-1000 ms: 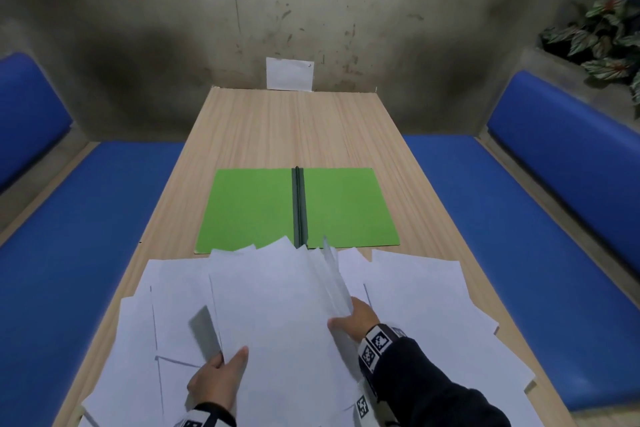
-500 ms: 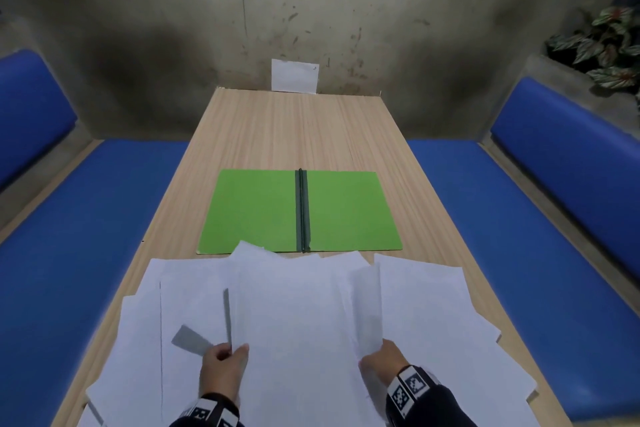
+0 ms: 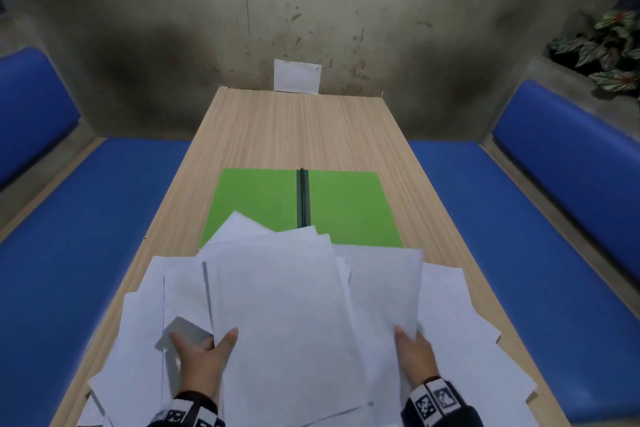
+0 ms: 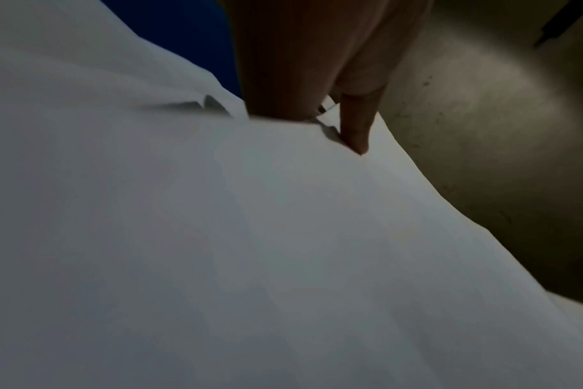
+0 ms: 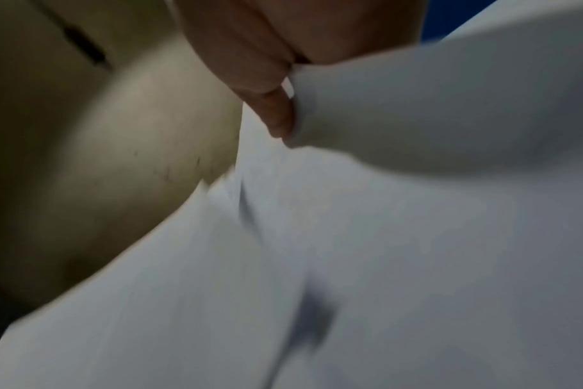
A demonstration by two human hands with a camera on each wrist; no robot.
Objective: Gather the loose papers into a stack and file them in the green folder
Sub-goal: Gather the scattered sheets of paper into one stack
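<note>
Several loose white papers [image 3: 284, 315] are spread over the near end of the wooden table [image 3: 294, 128]. A raised bunch of them leans away from me, its far corners overlapping the open green folder [image 3: 349, 208], which lies flat with a dark spine down its middle. My left hand [image 3: 204, 354] grips the bunch's left edge, thumb on top; the left wrist view shows the thumb [image 4: 353, 123] pressing the white sheets [image 4: 250, 237]. My right hand [image 3: 412, 354] pinches a sheet at the right side, and its thumb [image 5: 276, 113] presses curved paper [image 5: 416, 237] in the right wrist view.
Blue benches run along the left [image 3: 76, 253] and right [image 3: 519, 253] sides of the table. A white card [image 3: 297, 75] leans on the stained wall at the far end. A potted plant [image 3: 609, 48] sits at the upper right.
My right hand has moved from the middle of the pile out to the right and taken hold of a sheet. The held bunch has risen and shifted toward the folder.
</note>
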